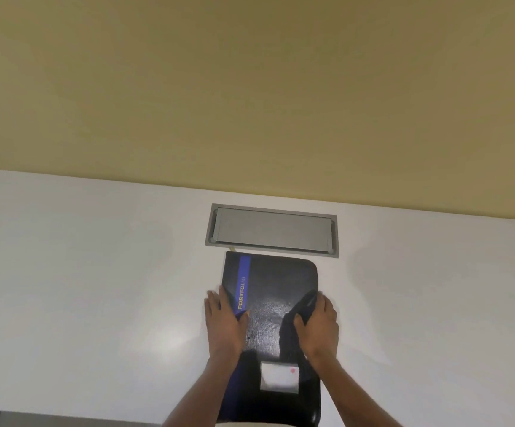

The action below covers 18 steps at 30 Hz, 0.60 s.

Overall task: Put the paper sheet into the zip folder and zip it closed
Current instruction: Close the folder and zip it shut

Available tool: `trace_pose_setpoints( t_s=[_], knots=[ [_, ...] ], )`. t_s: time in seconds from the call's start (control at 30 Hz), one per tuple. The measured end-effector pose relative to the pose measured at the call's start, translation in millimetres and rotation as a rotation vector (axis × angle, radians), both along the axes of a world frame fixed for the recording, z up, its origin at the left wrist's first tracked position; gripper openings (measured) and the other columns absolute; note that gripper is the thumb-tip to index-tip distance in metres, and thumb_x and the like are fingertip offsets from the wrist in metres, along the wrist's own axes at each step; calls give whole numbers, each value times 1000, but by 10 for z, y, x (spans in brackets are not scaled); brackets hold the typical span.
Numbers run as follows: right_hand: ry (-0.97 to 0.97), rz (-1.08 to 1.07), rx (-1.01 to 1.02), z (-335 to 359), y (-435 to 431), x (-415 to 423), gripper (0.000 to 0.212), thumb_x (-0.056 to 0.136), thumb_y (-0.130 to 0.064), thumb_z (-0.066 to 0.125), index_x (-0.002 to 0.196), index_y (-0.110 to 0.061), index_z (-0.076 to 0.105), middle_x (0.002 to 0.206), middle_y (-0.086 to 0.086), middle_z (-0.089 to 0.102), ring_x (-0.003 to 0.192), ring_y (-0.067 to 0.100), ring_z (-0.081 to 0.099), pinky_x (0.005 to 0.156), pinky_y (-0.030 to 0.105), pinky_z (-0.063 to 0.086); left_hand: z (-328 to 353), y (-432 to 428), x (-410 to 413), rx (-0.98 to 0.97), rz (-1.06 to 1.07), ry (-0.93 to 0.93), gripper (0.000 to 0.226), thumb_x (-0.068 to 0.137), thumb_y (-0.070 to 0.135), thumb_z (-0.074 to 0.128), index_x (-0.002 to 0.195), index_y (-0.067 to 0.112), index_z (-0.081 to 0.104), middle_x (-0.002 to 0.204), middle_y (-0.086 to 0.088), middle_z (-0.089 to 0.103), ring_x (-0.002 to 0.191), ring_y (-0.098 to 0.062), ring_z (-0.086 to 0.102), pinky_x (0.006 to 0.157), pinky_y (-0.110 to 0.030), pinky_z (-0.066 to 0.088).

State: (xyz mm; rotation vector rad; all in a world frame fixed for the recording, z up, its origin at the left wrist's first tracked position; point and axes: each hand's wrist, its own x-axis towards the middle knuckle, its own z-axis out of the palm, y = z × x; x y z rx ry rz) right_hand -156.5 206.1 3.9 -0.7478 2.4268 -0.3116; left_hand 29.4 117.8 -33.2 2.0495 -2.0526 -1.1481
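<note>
Closing step, by the look of it: black glossy leather-look zip folder [270,306] with a blue stripe, lying shut on white tabletop [96,272], just near of a grey recessed metal hatch [273,231]. No paper sheet visible; probably inside. Left hand [223,323] flat and released, pressing the folder's left edge. Right hand [319,325] at the folder's right edge, fingers curled, apparently on the zip; exact grip hard to tell. Next: steady pull along the edge, cover held down.
</note>
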Motion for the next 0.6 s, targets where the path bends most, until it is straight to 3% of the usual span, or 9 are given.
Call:
trace_pose_setpoints(
  t_s=[0.13,0.23,0.33,0.43,0.53,0.6],
  knots=[
    [-86,-71,26,-114,207,90,82,88,-32,73,154,-12,28,149,9,44,135,32,47,105,47,51,46,132,42,48,50,23,93,93,31,74,161,1,18,166,-23,24,155,-39,19,128,-45,19],
    [-162,-150,-2,-224,237,121,77,85,-28,77,149,-13,36,142,9,47,130,32,51,103,48,53,50,182,37,76,146,49,81,88,28,77,152,0,35,151,-20,45,139,-39,41,113,-51,42],
    [-213,-236,-38,-272,208,39,55,79,-23,78,127,-11,57,124,12,58,115,32,60,97,48,56,85,132,22,94,208,42,67,85,25,76,140,1,46,137,-19,55,127,-39,51,102,-50,50],
    [-316,-375,-110,-253,146,-94,18,77,-14,77,92,-12,69,93,9,73,84,27,70,81,49,61,134,-25,0,117,287,37,31,82,21,75,107,7,63,109,-15,64,105,-37,61,85,-43,53],
    [-369,-387,-150,-185,59,-131,9,80,-12,73,89,-12,72,84,5,74,79,25,71,79,49,62,240,-159,10,119,373,106,9,79,17,74,85,11,70,85,-8,70,86,-31,69,75,-40,59],
    [-372,-376,-186,-147,-28,-136,9,80,-13,72,88,-12,72,82,5,73,77,26,71,77,50,62,348,-231,15,98,385,156,7,81,12,75,79,10,68,75,-6,69,76,-28,68,68,-33,53]
  ],
)
